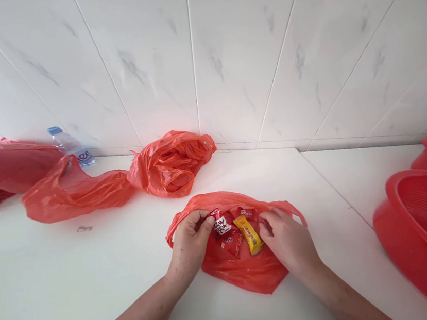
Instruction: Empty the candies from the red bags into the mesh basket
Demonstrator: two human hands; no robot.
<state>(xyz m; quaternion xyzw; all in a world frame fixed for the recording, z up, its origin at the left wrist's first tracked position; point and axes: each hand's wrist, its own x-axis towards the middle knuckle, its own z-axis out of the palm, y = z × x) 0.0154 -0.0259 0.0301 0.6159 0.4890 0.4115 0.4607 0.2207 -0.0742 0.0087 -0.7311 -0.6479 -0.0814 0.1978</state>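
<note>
A red plastic bag [247,278] lies spread on the white table with its mouth towards me. Inside it are several small wrapped snacks: a yellow packet [249,235] and red ones around it. My left hand [192,238] reaches over the bag's left rim, thumb and forefinger pinched at the edge of a red snack packet with a white label [222,225]. At the right side of the bag, my right hand [285,234] has its fingers curled beside the yellow packet. What its fingertips hold, if anything, is hidden.
Behind stands a crumpled red bag [175,162]; more red bags [7,164] lie at the left, beside a clear bottle with a blue cap [74,147]. Red plastic baskets [394,221] stand at the right, the nearer holding small items. A tiled wall [240,63] borders the table.
</note>
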